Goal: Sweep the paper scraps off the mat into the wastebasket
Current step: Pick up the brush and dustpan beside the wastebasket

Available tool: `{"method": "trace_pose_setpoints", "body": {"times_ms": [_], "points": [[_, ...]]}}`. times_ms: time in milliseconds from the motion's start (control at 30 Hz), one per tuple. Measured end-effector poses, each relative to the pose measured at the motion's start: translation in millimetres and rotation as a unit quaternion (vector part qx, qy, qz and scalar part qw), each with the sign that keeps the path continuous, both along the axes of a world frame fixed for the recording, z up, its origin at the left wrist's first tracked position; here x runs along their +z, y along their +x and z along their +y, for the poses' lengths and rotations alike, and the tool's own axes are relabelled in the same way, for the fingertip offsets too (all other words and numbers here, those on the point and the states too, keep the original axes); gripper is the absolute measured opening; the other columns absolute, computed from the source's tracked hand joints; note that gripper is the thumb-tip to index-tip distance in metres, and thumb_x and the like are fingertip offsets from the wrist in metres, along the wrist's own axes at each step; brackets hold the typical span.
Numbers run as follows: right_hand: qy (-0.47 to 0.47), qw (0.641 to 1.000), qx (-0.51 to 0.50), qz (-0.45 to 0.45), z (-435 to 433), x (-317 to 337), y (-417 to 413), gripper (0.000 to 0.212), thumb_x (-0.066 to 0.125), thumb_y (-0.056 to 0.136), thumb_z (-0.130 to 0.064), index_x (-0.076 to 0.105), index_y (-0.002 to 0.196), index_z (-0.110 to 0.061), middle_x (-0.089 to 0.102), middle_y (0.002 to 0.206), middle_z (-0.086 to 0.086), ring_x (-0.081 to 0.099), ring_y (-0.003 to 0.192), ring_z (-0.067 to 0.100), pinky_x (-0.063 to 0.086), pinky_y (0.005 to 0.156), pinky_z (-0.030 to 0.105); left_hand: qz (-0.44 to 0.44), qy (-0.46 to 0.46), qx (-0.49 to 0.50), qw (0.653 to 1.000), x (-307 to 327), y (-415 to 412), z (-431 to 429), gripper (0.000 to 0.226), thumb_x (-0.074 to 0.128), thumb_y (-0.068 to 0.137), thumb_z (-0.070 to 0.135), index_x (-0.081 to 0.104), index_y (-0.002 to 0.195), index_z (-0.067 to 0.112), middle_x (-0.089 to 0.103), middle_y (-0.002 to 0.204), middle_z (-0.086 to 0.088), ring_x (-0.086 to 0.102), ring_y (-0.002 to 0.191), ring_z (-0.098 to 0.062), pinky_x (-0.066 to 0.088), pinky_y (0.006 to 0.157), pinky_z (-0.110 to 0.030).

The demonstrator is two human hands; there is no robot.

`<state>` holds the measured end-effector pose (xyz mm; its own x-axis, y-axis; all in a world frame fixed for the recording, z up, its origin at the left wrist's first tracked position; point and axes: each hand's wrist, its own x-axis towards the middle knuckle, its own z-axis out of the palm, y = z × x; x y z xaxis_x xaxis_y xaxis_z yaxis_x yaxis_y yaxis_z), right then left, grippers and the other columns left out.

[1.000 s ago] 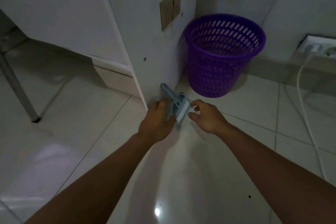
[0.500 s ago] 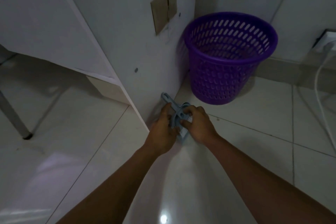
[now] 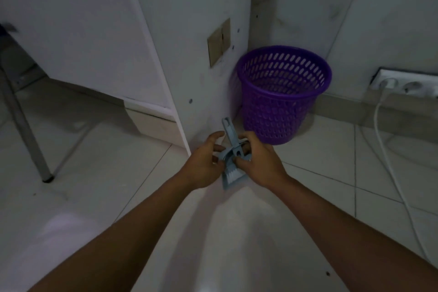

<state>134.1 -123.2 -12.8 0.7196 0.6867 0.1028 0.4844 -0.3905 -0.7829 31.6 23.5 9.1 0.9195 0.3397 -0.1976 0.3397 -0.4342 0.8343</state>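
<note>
A small grey-blue brush and dustpan set [image 3: 231,168] is held just above the white floor tiles, its handle pointing up and away and its white bristles showing below. My left hand [image 3: 205,161] grips it from the left and my right hand [image 3: 258,161] grips it from the right, fingers closed around the nested pieces. The purple perforated wastebasket [image 3: 282,95] stands upright just beyond my hands, in the corner by the wall. No mat or paper scraps are in view.
A white cabinet panel [image 3: 184,54] stands immediately left of the wastebasket. A metal leg [image 3: 28,135] stands at the far left. A white power strip [image 3: 407,83] lies at the right wall, its cable [image 3: 388,161] trailing over the floor tiles.
My right hand has closed onto the brush and dustpan set, joining my left hand. The set has lifted a little toward me and the view has pulled back from the wastebasket.
</note>
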Motion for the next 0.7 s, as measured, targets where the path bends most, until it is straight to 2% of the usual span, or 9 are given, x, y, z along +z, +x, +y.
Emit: {"method": "trace_pose_setpoints", "body": {"times_ms": [133,300,367,433,500,567,667,700], "points": [[-0.004,0.999,0.025,-0.03,-8,38,-12,0.053,0.073,0.08,-0.022,0.049,0.127,-0.024,0.067,0.094,-0.002,0.063,0.08,0.009,0.056,0.067,0.034,-0.009,0.01,-0.027,1.0,37,-17,-1,0.069,0.064,0.097,0.005,0.033,0.153,0.029,0.054,0.116,0.0,0.06,0.084,-0.004,0.051,0.069,-0.006],[-0.007,1.0,0.026,0.006,-22,71,-23,0.05,0.077,0.074,-0.021,0.05,0.116,-0.028,0.065,0.079,-0.007,0.059,0.062,-0.001,0.048,0.055,0.018,0.003,0.001,-0.057,0.998,71,-27,-8,0.072,0.068,0.095,0.005,0.034,0.153,0.031,0.056,0.125,-0.006,0.065,0.09,-0.014,0.057,0.074,-0.017],[-0.007,0.999,0.02,0.035,-28,80,-24,0.049,0.079,0.071,-0.021,0.052,0.111,-0.029,0.067,0.074,-0.004,0.058,0.058,0.001,0.049,0.055,0.02,0.017,0.0,-0.072,0.997,79,-28,-9,0.074,0.068,0.094,0.005,0.034,0.154,0.033,0.056,0.13,-0.006,0.065,0.096,-0.016,0.058,0.077,-0.021],[-0.007,0.998,0.013,0.055,-32,85,-24,0.046,0.078,0.068,-0.021,0.055,0.108,-0.029,0.066,0.071,0.003,0.055,0.056,0.005,0.048,0.057,0.026,0.021,0.017,-0.082,0.996,85,-30,-9,0.073,0.065,0.096,0.005,0.034,0.155,0.033,0.055,0.134,-0.006,0.063,0.097,-0.011,0.057,0.077,-0.018],[-0.011,0.997,0.018,0.075,-34,90,-25,0.046,0.077,0.068,-0.02,0.057,0.109,-0.028,0.064,0.067,0.001,0.054,0.057,0.006,0.049,0.058,0.03,0.022,0.014,-0.08,0.996,89,-34,-8,0.071,0.063,0.097,0.004,0.034,0.155,0.032,0.056,0.132,-0.005,0.062,0.094,-0.007,0.056,0.073,-0.015],[0.001,0.991,0.034,0.131,-35,96,-26,0.043,0.078,0.071,-0.016,0.06,0.109,-0.025,0.066,0.069,-0.002,0.062,0.064,0.01,0.054,0.063,0.034,0.029,0.004,-0.072,0.997,92,-37,-7,0.069,0.063,0.097,0.007,0.035,0.155,0.032,0.056,0.124,0.0,0.063,0.095,-0.01,0.057,0.073,-0.021],[0.056,0.961,0.025,0.268,-38,108,-24,0.033,0.076,0.078,-0.01,0.065,0.109,-0.018,0.073,0.09,0.007,0.07,0.084,0.02,0.059,0.074,0.043,0.022,-0.009,-0.052,0.998,95,-41,-8,0.058,0.063,0.099,0.017,0.04,0.149,0.034,0.054,0.113,0.003,0.062,0.094,-0.013,0.059,0.066,-0.023],[0.069,0.951,0.016,0.301,-40,113,-21,0.031,0.076,0.079,-0.011,0.066,0.108,-0.016,0.073,0.091,0.007,0.069,0.085,0.021,0.059,0.074,0.044,0.021,-0.023,-0.044,0.999,97,-43,-9,0.052,0.061,0.101,0.021,0.042,0.146,0.035,0.053,0.112,0.001,0.062,0.094,-0.013,0.06,0.065,-0.024]]}}
